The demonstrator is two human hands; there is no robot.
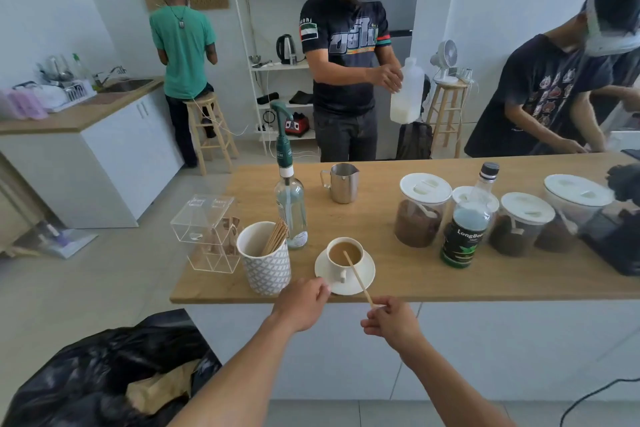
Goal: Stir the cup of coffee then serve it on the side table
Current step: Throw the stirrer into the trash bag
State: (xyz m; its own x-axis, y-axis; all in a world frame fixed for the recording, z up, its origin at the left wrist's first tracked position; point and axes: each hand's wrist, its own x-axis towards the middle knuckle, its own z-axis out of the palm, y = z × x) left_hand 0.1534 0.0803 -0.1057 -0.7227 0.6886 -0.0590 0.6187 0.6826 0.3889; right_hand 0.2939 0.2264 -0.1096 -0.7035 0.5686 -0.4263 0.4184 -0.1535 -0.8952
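Note:
A white cup of milky coffee (345, 255) stands on a white saucer (363, 274) near the front edge of the wooden counter (398, 274). A thin wooden stir stick (356, 277) leans in the cup, its lower tip in the coffee. My right hand (391, 321) pinches the stick's upper end, just in front of the counter edge. My left hand (303, 302) is at the saucer's left rim, its fingertips touching the edge of the saucer.
A patterned cup of wooden sticks (265, 258), a clear acrylic box (207, 229) and a pump bottle (290, 198) stand left of the coffee. A steel jug (341, 182), a dark bottle (465, 229) and lidded jars (420, 210) lie behind and right. Three people stand beyond; a black bag (104, 367) sits lower left.

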